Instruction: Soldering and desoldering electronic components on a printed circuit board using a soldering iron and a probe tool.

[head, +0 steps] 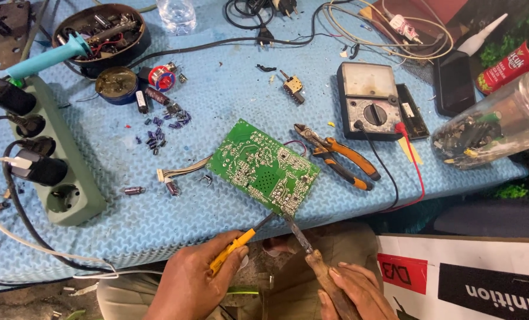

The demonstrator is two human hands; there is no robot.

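Left hand (196, 278): at the near edge, fingers closed round a yellow-handled tool (233, 249); its dark tip reaches to the near corner of the circuit board (263, 166).
Right hand (353, 290): beside it, closed round the brown wooden handle of a soldering iron (312, 252); the metal tip meets that same near corner of the board.
Circuit board: green, solder side up, lying tilted on the blue mat (229, 101) near the table's front edge; a red wire loops at its far side, a flat cable (181, 170) runs from its left corner.
Orange-handled cutters (335, 155): just right of the board, jaws pointing left.
Power strip (51, 154): grey-green, at the left, 3 plugs in it.
Small dark parts (163, 127): scattered on the mat left of the board.
Meter (372, 101): farther right, 1 black and 1 red lead trailing toward the front edge.
Phone (454, 83): black, right of the meter.
Clear jar (495, 121): on its side at the right, holding mixed parts.
Round tin (101, 32): far left, full of parts, a blue-handled tool (45, 59) resting against it.
Solder reel (161, 77): beside a smaller round tin (116, 85).
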